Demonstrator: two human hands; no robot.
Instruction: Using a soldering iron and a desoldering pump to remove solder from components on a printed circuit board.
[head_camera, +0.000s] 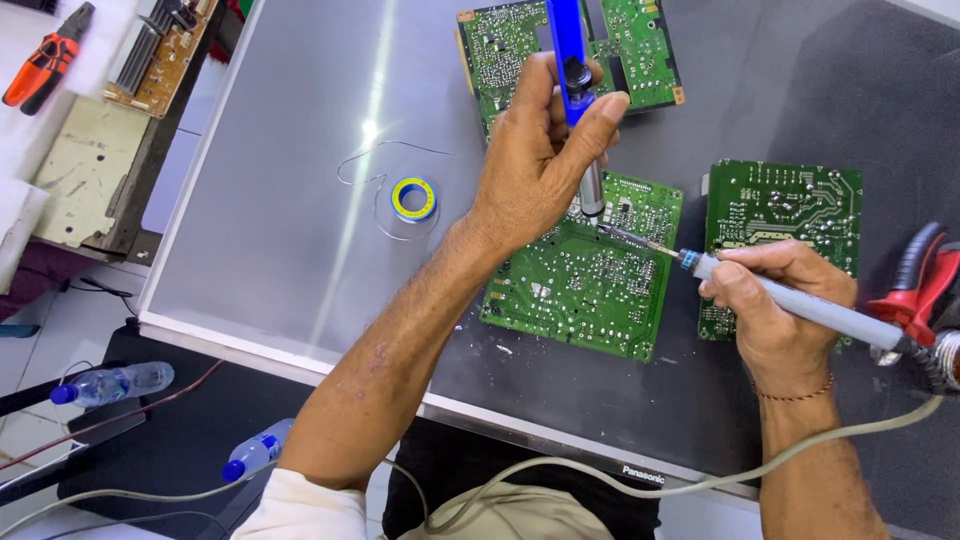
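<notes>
My left hand (535, 160) grips a blue desoldering pump (572, 70) held upright, its metal nozzle just above a green circuit board (585, 285) in the middle of the grey work surface. My right hand (775, 305) holds a grey soldering iron (800, 305) like a pen. Its tip (625, 237) rests on the same board right beside the pump's nozzle. A pale cable runs from the iron's rear down past my right wrist.
Two more green boards lie at the top (500, 50) and right (785, 205). A solder spool (413, 199) with loose wire sits left of the hands. Red-handled pliers (920, 285) lie at the right edge, orange ones (45, 65) top left. Two water bottles (110, 383) lie below the table.
</notes>
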